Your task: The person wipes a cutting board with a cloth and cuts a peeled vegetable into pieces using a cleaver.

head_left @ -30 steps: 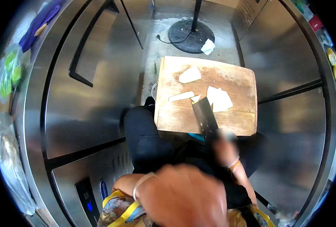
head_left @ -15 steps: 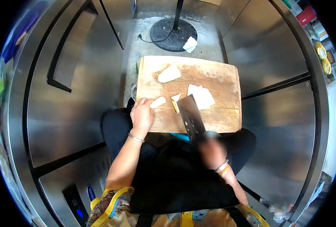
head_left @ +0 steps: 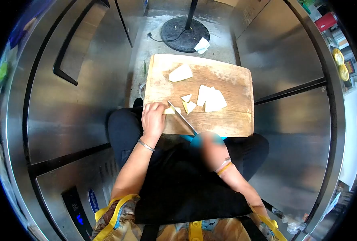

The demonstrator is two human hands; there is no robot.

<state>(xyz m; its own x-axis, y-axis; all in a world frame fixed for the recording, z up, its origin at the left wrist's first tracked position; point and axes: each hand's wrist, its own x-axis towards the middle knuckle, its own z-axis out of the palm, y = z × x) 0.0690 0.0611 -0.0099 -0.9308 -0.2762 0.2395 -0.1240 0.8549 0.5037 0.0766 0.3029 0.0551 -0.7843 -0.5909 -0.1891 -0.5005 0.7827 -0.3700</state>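
A wooden cutting board lies in front of my lap. At its left near side, my left hand is closed on a pale vegetable piece and presses it against the board. The cleaver slants edge-down, its blade at the right end of that piece. My right hand, partly blurred, grips its handle. Just right of the blade are small cut bits with yellowish skin. Several flat pale slices overlap farther right. A larger pale chunk rests near the board's far left.
Steel cabinets stand close on the left and right. Beyond the board is a round black stand base with a cord and a crumpled white paper. Something blue shows under the board's near edge.
The cleaver has swung left from beside the slices to the held piece, its blade now edge-on. Another cut bit lies by the small ones. My left hand stays at the board's left.
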